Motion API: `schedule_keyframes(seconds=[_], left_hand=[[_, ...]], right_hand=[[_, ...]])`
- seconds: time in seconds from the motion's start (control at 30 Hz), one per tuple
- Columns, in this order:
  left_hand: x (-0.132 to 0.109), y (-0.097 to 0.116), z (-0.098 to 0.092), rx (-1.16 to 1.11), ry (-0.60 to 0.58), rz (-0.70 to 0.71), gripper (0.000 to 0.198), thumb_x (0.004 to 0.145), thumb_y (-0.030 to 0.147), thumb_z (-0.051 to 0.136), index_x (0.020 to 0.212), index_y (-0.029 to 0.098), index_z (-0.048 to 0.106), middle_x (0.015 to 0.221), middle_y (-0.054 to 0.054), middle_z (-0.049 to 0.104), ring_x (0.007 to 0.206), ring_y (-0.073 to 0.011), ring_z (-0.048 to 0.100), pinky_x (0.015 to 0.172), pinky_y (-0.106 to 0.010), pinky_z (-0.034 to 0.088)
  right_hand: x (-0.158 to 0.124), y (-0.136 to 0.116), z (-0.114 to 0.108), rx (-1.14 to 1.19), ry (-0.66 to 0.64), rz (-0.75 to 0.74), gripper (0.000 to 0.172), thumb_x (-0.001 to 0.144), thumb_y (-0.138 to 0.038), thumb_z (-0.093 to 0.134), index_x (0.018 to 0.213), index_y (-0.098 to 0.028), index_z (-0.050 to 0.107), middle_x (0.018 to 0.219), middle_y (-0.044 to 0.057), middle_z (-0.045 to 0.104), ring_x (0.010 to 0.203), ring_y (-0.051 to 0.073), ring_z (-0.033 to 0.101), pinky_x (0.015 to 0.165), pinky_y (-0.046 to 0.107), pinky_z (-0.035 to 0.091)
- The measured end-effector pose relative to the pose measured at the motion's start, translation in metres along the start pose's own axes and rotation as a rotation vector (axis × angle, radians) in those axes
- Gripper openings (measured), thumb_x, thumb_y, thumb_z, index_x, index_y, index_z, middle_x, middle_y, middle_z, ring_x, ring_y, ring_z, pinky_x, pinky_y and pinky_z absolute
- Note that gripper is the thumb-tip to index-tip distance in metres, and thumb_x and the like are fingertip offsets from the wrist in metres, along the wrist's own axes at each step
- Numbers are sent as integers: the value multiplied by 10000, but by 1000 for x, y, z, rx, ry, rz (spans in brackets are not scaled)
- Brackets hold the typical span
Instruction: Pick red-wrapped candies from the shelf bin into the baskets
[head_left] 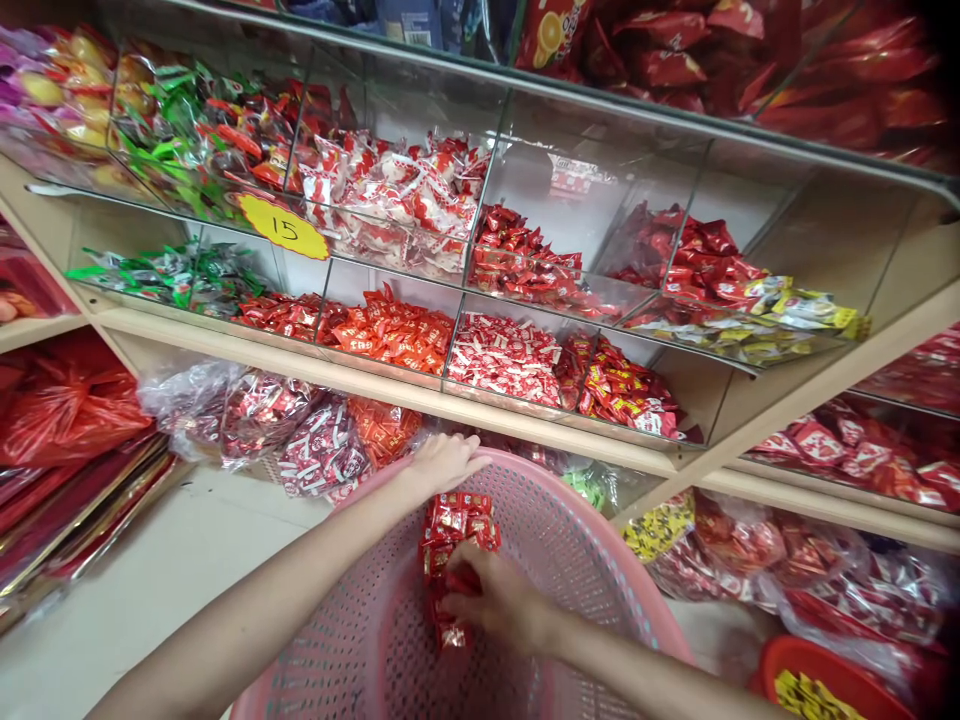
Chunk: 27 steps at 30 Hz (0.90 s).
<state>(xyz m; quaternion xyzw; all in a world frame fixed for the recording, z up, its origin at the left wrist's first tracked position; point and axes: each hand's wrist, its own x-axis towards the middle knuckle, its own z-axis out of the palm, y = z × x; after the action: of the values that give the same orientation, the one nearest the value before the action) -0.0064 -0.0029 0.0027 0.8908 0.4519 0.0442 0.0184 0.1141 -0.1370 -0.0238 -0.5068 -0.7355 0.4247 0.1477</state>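
Note:
A large pink perforated plastic basket (592,560) stands in front of me. My left hand (442,465) is closed over its far rim, with the fingers lying along the edge. Inside the basket is a bunch of shiny red candy packets (457,518), stacked in a tall clump against the far wall. My right hand (499,595) reaches in from the right, its fingers curled around the lower part of that clump. The palm side of this hand is hidden.
Wooden shelving (360,370) with clear candy bins rises just beyond the basket. A yellow price tag (283,226) reading 15 hangs on one bin. Bagged candies (326,445) lie on the floor under the shelf. A red tub (772,650) stands at lower right.

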Motion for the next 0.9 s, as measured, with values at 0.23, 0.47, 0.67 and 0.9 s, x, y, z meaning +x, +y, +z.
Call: schedule_keyframes(seconds=[0.23, 0.47, 0.67, 0.9], left_hand=[[1, 1, -1, -11, -12, -19, 652, 809, 621, 68, 1025, 191, 510, 931, -130, 633, 827, -303, 610, 680, -423, 458], [0, 1, 0, -16, 2, -8, 653, 807, 623, 68, 998, 188, 515, 920, -125, 640, 811, -303, 617, 667, -415, 462], [-1, 3, -3, -9, -7, -20, 641, 811, 619, 87, 1003, 182, 515, 926, -122, 637, 827, -271, 613, 707, -386, 451], [-1, 5, -4, -11, -13, -17, 645, 809, 620, 86, 1004, 182, 518, 927, -127, 637, 825, -285, 612, 681, -390, 458]], right_hand=[[25, -20, -38, 699, -59, 260, 345, 628, -416, 680, 836, -185, 529, 629, -54, 521, 519, 68, 428, 512, 205, 319], [34, -25, -25, 982, -279, 333, 399, 518, -317, 778, 821, -171, 563, 696, -47, 560, 563, 50, 493, 531, 181, 351], [29, -25, -22, 1062, -354, 314, 389, 582, -302, 752, 898, -173, 565, 736, -28, 580, 607, 62, 532, 591, 200, 385], [24, -26, -24, 1118, -413, 316, 378, 673, -431, 658, 942, -179, 573, 789, -10, 581, 623, 72, 528, 620, 227, 400]])
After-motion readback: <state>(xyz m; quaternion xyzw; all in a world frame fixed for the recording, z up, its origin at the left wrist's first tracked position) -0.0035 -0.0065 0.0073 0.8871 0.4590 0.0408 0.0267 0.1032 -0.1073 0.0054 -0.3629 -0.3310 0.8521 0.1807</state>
